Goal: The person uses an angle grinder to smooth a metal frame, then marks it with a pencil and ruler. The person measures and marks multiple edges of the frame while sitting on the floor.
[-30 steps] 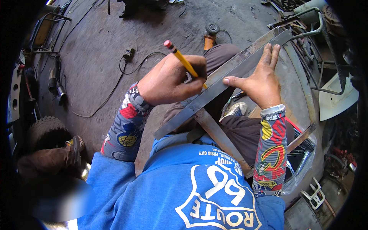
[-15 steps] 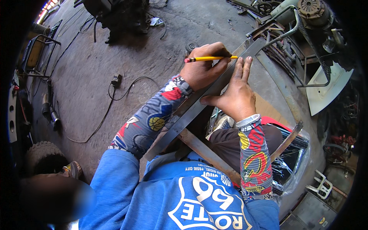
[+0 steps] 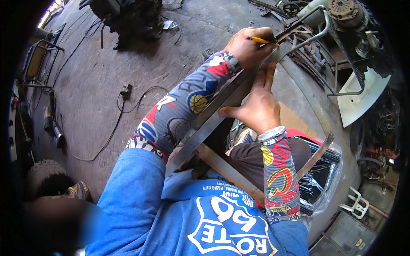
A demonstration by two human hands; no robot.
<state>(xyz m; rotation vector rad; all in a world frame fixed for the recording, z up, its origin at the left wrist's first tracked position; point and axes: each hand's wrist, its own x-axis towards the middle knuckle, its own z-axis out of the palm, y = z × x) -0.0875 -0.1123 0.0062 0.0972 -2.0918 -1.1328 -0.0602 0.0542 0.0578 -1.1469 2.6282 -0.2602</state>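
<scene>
The pencil [image 3: 259,40], pinched in the curled left hand [image 3: 250,48], has been carried past the right fingertips along the bar [image 3: 200,133]. The bar is laid over the frame [image 3: 230,167], beneath the spread, flat right hand [image 3: 260,109]. A dark item [image 3: 314,181] is wrapped in clear plastic [image 3: 334,173].

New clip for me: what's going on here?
A person is working with both bare hands on a flat grey metal strip, part of a metal framework over their lap. The left hand holds a yellow pencil, its tip at the strip's far end; whether it touches isn't clear. The right hand is spread along the strip, thumb and fingers apart. A rusty bar runs from the strip toward the person's right side.
</scene>
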